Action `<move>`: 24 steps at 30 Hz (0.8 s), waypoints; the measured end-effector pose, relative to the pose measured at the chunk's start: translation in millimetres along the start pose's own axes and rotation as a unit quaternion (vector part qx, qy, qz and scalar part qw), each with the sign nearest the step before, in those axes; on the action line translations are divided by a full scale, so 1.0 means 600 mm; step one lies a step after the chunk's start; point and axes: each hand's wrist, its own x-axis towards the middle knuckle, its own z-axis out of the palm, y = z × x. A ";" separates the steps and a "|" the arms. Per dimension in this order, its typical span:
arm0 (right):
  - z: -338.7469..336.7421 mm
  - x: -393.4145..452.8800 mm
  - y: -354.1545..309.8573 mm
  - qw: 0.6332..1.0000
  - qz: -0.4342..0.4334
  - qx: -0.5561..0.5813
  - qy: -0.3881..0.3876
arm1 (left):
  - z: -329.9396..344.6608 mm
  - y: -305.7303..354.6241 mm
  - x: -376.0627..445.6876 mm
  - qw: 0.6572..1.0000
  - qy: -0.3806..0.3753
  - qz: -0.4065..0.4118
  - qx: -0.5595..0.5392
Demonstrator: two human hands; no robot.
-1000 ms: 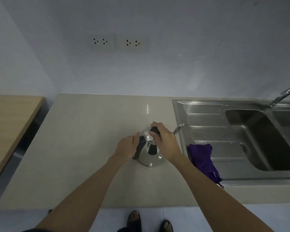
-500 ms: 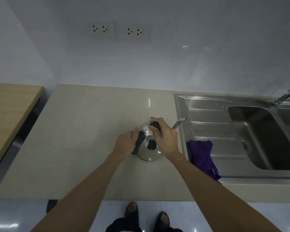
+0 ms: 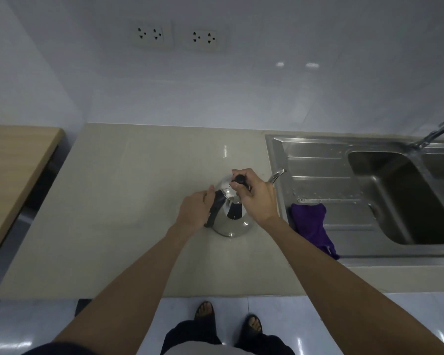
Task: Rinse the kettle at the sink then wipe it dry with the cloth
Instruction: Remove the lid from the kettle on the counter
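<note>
At six o'clock, nearest the camera, two sandalled feet (image 3: 227, 319) stand on the glossy floor, and both bare forearms reach up from there to the beige counter (image 3: 118, 201). At the centre of the view the steel kettle (image 3: 230, 219) sits upright on that counter, its thin spout pointing toward two o'clock, at the sink. The left hand (image 3: 194, 211) is wrapped around the kettle's black handle (image 3: 214, 208) on its nine o'clock side, and the right hand (image 3: 256, 194) pinches the black knob (image 3: 240, 179) of the lid from above, so the hands are near each other, both gripping the kettle. At three o'clock from the kettle, just beside it, a purple cloth (image 3: 312, 226) lies crumpled on the draining board of the steel sink (image 3: 318, 160), trailing over its front edge. Farther out at two o'clock the faucet (image 3: 436, 133) slants over the basin. At nine o'clock a wooden table (image 3: 13, 160) stands apart from the counter. At twelve o'clock, two wall sockets (image 3: 180, 37) are set in the pale wall.
</note>
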 end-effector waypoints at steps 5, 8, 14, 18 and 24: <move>-0.016 0.017 0.002 0.992 0.049 0.112 0.022 | 0.001 -0.004 -0.001 1.000 0.004 0.003 -0.012; -0.019 0.007 0.002 0.973 0.073 0.218 0.014 | 0.005 -0.005 0.001 1.000 0.014 0.009 -0.006; -0.060 -0.044 0.028 0.925 0.113 0.324 0.162 | 0.021 -0.009 -0.002 0.997 0.078 0.016 -0.015; -0.057 -0.108 0.116 0.966 0.157 0.135 0.155 | 0.036 -0.017 -0.003 0.992 0.123 0.001 -0.011; -0.002 -0.152 0.199 0.978 0.203 0.018 -0.051 | 0.021 -0.018 -0.006 0.993 0.071 -0.049 -0.077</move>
